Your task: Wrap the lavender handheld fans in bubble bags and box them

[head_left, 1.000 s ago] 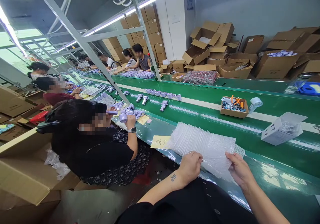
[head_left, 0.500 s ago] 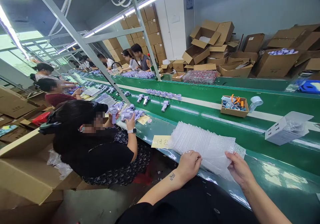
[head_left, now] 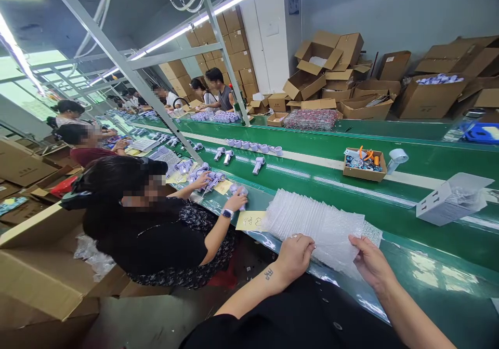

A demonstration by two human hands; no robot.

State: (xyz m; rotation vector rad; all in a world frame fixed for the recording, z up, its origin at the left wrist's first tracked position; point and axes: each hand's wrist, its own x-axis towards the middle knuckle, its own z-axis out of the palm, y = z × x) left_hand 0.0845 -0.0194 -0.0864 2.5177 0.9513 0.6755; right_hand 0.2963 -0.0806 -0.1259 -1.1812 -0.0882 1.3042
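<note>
A fanned row of clear bubble-wrap bags (head_left: 298, 214) lies on the green bench in front of me. At its near edge my left hand (head_left: 295, 255) is closed, fingers curled on the top bubble-wrap bag (head_left: 339, 237). My right hand (head_left: 369, 259) pinches the right side of that same bag between thumb and fingers. The bag lies almost flat between both hands, and my left fingertips are partly hidden. A yellow handwritten note (head_left: 251, 220) sits against the left end of the row.
To my left a co-worker (head_left: 148, 224) reaches along the bench, one hand on a lavender handheld fan (head_left: 238, 190). Similar fans (head_left: 258, 165) stand on the green belt. Beyond my hands are a small parts carton (head_left: 364, 172) and a white box (head_left: 448, 201). Cardboard boxes line the wall.
The co-worker's near hand has moved right along the bench with a lavender fan, setting it close to the yellow note. My own hands have barely moved on the bag.
</note>
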